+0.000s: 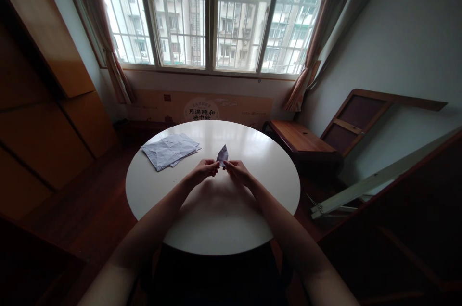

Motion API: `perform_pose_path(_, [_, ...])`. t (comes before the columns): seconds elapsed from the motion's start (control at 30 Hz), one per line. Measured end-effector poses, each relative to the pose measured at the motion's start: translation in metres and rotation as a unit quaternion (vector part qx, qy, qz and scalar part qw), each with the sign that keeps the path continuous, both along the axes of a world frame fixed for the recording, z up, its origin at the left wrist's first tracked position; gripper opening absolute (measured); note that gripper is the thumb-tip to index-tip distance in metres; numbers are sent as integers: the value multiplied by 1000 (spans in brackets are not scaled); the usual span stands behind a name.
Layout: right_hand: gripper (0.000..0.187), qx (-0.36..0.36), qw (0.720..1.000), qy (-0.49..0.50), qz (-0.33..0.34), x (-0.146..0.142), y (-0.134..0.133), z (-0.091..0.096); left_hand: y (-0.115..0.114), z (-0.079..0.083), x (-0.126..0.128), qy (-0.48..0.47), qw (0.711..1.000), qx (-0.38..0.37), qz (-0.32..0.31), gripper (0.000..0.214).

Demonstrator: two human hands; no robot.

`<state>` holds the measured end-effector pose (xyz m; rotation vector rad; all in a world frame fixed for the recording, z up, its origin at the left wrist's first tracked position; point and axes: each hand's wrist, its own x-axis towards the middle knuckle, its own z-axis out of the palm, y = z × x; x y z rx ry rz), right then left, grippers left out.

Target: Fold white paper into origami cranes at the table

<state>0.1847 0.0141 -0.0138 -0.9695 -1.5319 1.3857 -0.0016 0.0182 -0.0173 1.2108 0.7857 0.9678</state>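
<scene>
Over the middle of a round white table (231,229), a small piece of folded paper (223,153) is held up between my two hands, its pointed tip upward. My left hand (206,170) pinches its lower left corner. At the lower right corner, the fingers of my right hand (236,170) are closed on the same paper. Its greyish-purple faces show creases. On the table's left side lies a stack of creased greyish sheets (169,151), apart from both hands.
A low wooden bench (303,136) stands beyond the table's right side. Behind the table, a printed beige panel (231,106) leans below the barred window (209,22). Wooden cabinets (43,118) line the left, and a pale frame (350,197) lies at the right.
</scene>
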Motion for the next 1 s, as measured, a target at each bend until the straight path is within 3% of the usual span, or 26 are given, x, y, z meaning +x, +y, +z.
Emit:
perform_pose_path(0.47, [38,53,998,25,13,4,4,-4,-7,6,2,0,1000,-23,-16,41])
perform_pose_path(0.77, [39,55,997,36,37,3,5,-7,-6,10,0,9,998,21,-57,33])
perform_pose_path(1.0, [37,38,999,24,25,4,4,-8,-5,9,2,32,999,10,22,33])
